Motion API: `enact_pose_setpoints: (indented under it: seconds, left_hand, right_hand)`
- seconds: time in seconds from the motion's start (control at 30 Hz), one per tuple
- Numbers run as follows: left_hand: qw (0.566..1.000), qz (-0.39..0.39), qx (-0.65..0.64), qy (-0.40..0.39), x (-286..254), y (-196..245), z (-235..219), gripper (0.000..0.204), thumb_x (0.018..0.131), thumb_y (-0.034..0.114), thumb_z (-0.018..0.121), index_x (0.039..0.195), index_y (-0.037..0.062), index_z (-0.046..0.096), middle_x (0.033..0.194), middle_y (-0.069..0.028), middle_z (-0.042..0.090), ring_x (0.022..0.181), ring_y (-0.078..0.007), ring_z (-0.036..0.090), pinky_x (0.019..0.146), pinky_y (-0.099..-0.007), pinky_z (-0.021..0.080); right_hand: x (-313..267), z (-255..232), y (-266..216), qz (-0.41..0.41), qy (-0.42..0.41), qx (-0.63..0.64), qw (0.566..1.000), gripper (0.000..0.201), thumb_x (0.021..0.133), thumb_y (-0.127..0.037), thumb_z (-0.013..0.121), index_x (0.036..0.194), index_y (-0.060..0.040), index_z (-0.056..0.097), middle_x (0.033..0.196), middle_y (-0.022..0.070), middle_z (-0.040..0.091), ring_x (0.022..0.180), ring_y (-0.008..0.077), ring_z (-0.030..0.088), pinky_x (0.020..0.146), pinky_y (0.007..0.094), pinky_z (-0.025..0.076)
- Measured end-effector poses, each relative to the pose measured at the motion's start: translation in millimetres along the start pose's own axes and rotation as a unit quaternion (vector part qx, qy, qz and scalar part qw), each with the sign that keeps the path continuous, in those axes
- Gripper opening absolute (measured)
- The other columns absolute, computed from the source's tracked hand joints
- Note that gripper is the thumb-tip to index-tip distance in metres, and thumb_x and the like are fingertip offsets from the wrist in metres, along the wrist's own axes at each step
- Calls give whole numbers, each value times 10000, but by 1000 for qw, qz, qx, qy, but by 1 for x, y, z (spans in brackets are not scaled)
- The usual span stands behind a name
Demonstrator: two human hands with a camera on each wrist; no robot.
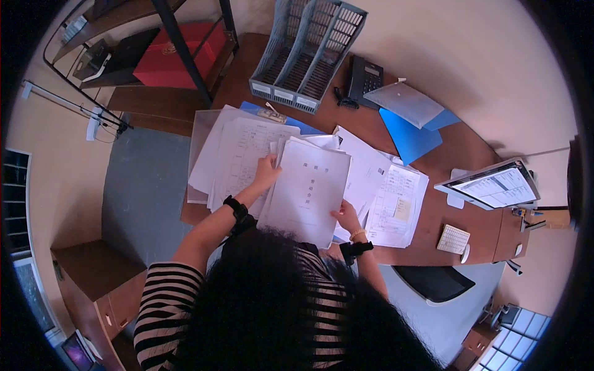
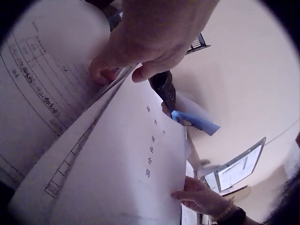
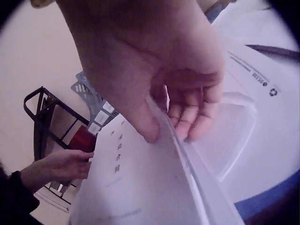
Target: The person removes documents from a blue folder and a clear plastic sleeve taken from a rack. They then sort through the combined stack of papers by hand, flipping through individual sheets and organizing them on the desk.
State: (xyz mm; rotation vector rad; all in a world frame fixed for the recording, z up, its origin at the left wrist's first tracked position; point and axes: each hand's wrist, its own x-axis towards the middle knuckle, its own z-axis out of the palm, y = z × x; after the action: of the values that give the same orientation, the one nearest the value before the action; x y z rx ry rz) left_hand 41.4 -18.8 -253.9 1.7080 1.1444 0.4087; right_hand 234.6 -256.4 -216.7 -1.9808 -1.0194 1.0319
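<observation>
white doc (image 1: 309,188) w/ a printed title column sits lifted over the paper spread (image 1: 396,204) on the brown desk (image 1: 458,154). left hand (image 1: 266,172) pinches its top-left corner, right hand (image 1: 346,216) clamped on its lower-right edge, thumb on top. grey file rack (image 1: 309,52) behind.

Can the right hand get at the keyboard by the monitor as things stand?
Probably not at once: the right hand grips the edge of the document, thumb on top and fingers beneath. Otherwise the way looks free: only bare desk lies between it and the keyboard.
</observation>
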Motion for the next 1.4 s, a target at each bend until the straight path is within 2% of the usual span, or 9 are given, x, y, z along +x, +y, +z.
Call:
enact_pose_setpoints:
  seconds: [0.17,0.3,0.5,0.7,0.87,1.1,1.3,1.37,1.4]
  left_hand:
    - [992,49,78,82,-16,17,-4,418,637,101,562,1011,-24,426,886,-177,492,807,-257,485,721,-350,410]
    - [998,2,62,19,-16,12,-2,418,622,116,559,990,-28,423,903,-204,476,839,-279,469,751,-349,393]
    - [985,18,142,95,-13,9,9,438,592,134,574,974,-36,443,897,-203,502,804,-310,492,732,-366,411]
    - [988,-109,-105,36,1,7,6,449,600,161,582,972,-37,426,930,-226,460,904,-334,429,804,-381,352]
    - [995,70,6,73,-27,54,-6,393,630,65,572,975,-43,417,932,-195,465,860,-305,484,767,-363,390]
    - [978,157,140,-6,-31,73,-5,438,631,82,574,1001,-30,367,1020,-214,382,953,-345,394,837,-386,328]
    - [920,228,306,84,-32,79,-5,422,649,117,585,999,-25,395,1104,-255,377,1050,-373,359,876,-382,318]
    - [990,79,74,-95,-29,88,-10,461,678,146,573,1056,-35,380,1067,-258,433,1037,-350,408,877,-358,330]
    - [990,81,73,-94,-25,77,-1,461,678,146,573,1056,-35,380,1067,-258,433,1037,-350,408,877,-358,330]
  right_hand:
    - [7,-10,-17,-38,42,-10,998,350,639,-98,593,966,2,519,861,153,563,759,266,533,668,327,434]
    - [20,-16,-13,-48,53,-97,993,380,616,-93,607,975,-5,517,1002,179,497,882,295,489,735,344,421]
    - [34,-9,6,-103,124,-124,979,388,590,-109,623,948,-1,523,988,183,485,900,310,474,775,347,411]
    - [39,-18,-13,-40,78,-109,990,368,575,-136,643,893,14,538,926,171,509,870,293,488,747,342,419]
    - [39,-13,0,-41,102,-104,989,326,575,-153,654,848,-5,556,870,159,516,822,279,500,728,337,423]
    - [14,-14,3,-28,96,-133,986,361,594,-157,659,896,4,543,917,145,497,794,252,519,695,325,438]
    - [6,-9,14,-21,103,-100,989,390,607,-142,645,940,14,517,971,157,484,868,271,494,743,334,420]
    - [3,-8,7,-10,104,-82,991,396,600,-137,645,936,19,505,994,169,468,929,300,462,803,349,389]
    - [1,-7,5,-40,119,-79,989,394,606,-127,635,945,20,498,1010,172,464,958,306,445,825,349,376]
